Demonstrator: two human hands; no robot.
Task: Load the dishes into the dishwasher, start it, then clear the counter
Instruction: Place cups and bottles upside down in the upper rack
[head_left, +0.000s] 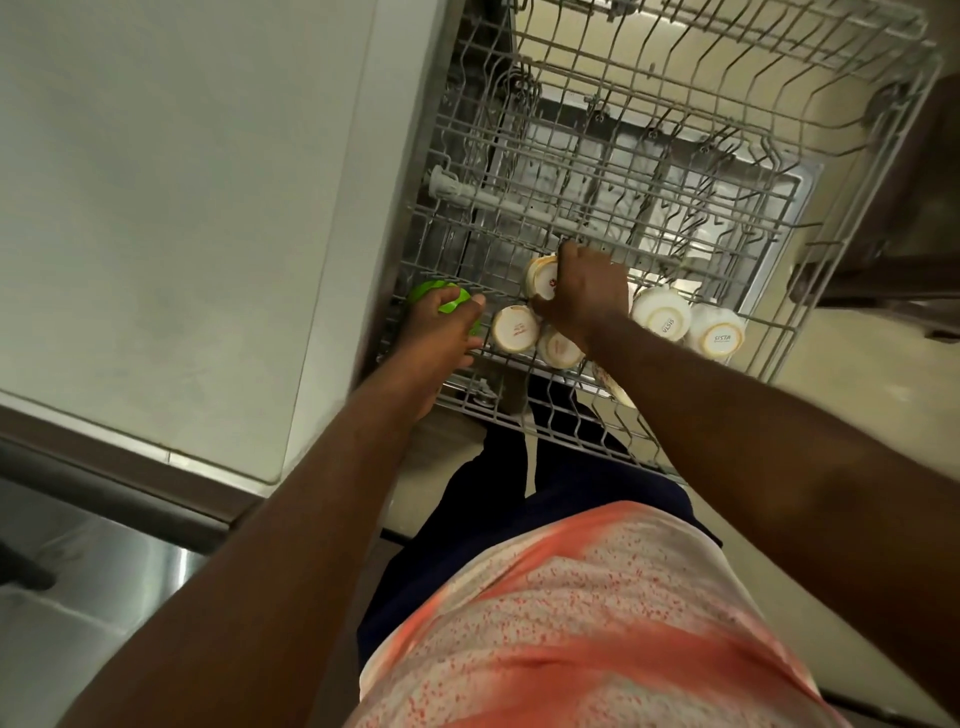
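Wire rack (623, 208): grey coated metal. Cups (662, 314): glossy cream ceramic. Green cup (434, 293): shiny plastic. Counter (171, 208): smooth, matt. Sink (130, 566), near left: brushed steel.

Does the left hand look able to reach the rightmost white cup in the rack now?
Probably not: the left hand grips a green cup, and the right hand sits in between.
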